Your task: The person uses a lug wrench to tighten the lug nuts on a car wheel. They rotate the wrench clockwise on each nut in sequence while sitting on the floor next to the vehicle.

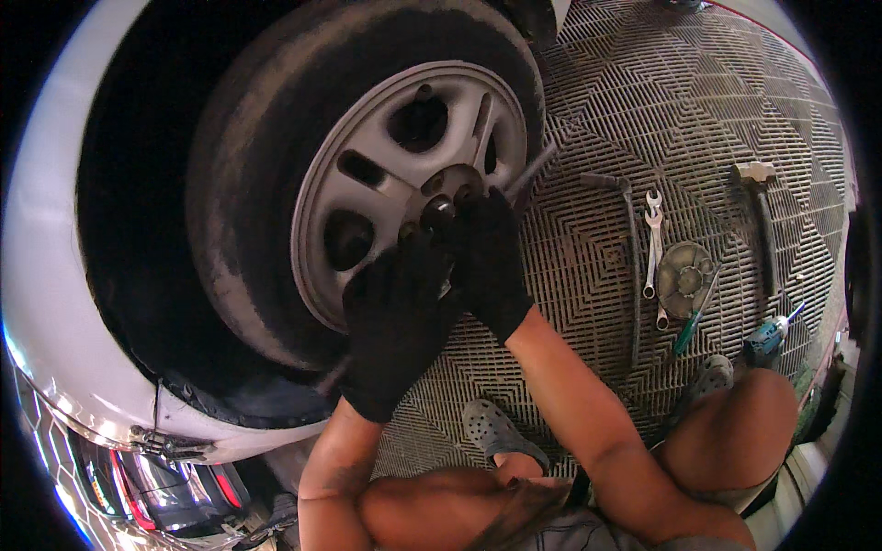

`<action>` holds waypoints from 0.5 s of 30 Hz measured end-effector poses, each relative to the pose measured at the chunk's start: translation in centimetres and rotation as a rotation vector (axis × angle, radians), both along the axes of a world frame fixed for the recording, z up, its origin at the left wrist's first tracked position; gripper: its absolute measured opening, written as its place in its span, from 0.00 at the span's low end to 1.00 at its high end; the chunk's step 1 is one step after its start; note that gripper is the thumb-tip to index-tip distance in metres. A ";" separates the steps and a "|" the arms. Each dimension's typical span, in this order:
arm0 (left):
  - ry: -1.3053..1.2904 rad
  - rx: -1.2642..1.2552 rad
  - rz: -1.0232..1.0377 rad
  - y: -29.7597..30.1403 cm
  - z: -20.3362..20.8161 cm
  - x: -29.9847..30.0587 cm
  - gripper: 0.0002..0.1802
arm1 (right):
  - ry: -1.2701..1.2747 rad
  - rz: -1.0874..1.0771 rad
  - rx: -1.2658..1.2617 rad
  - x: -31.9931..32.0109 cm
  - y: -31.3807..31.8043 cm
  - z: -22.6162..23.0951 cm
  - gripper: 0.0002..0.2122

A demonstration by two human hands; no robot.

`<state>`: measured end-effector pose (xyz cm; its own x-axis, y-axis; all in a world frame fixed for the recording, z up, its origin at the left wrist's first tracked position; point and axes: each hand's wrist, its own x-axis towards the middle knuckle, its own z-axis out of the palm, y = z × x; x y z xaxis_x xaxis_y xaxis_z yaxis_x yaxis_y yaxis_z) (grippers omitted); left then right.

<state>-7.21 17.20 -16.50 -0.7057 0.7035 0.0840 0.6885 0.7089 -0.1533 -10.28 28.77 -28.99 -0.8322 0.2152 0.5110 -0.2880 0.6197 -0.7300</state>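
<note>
Both of my hands wear black gloves and are together at the centre of a car wheel (pixel 317 211). My left hand (pixel 400 317) is low on the hub, fingers pointing toward it. My right hand (pixel 491 257) lies against the hub's right side, close to the left. A long metal lug wrench (pixel 537 170) runs slantwise beneath both hands; one end shows at upper right, the other below my left wrist. The gloves hide its middle, and the fingers look curled on it. Lug nuts (pixel 439 209) show in the hub recess just above the fingers.
On the grated floor (pixel 588 312) at right lie an L-shaped bar (pixel 632 275), combination spanners (pixel 653 243), a round centre cap (pixel 684 280), a green-handled screwdriver (pixel 689 331), a hammer (pixel 763 220) and a blue power tool (pixel 764 340). The white car body (pixel 92 312) curves around the wheel.
</note>
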 end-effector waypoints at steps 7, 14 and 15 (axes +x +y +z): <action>-0.051 -0.089 0.121 -2.9 -6.1 1.1 0.20 | 0.190 0.123 0.007 0.0 0.3 -0.9 0.10; -0.155 0.243 0.239 -4.6 -9.9 0.8 0.19 | 0.026 -0.285 -0.514 2.5 -1.5 -2.5 0.13; -0.093 0.213 0.186 -5.7 -10.8 0.9 0.20 | -0.071 -0.286 -0.808 3.2 -2.3 -2.8 0.14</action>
